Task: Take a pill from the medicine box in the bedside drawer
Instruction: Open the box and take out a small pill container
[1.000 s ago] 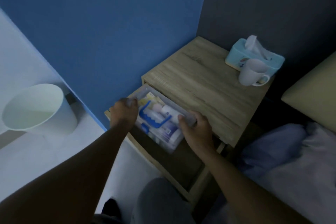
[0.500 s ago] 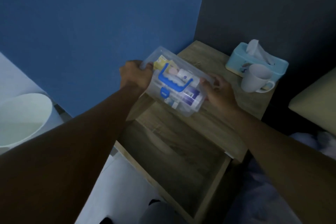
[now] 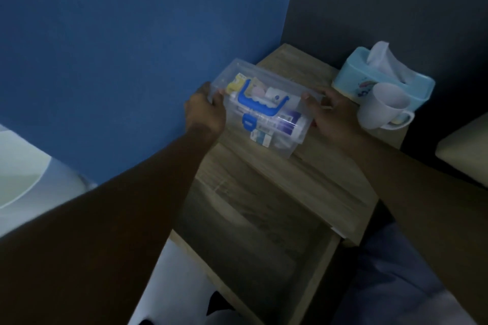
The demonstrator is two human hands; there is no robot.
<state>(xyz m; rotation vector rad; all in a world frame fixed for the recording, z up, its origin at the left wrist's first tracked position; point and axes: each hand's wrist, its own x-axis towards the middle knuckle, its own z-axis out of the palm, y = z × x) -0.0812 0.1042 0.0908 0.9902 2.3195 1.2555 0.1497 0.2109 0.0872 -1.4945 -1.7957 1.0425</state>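
Note:
The medicine box (image 3: 274,137) is clear plastic with a blue handle and blue clasp, packed with tubes and packets; its lid is closed. It sits low over the top of the wooden bedside table (image 3: 317,174), tilted toward me. My left hand (image 3: 204,111) grips its left end and my right hand (image 3: 331,115) grips its right end. Below, the bedside drawer (image 3: 264,243) is pulled out, its inside dark and bare. No pill is visible.
A white mug (image 3: 384,107) and a light blue tissue box (image 3: 383,79) stand at the table's back right, close to my right hand. A white waste bin (image 3: 23,166) stands on the floor at the left. Blue wall behind, bed edge (image 3: 462,153) at the right.
Both hands lifted the medicine box out of the open drawer and carried it up and back over the tabletop. The view tilted down with it.

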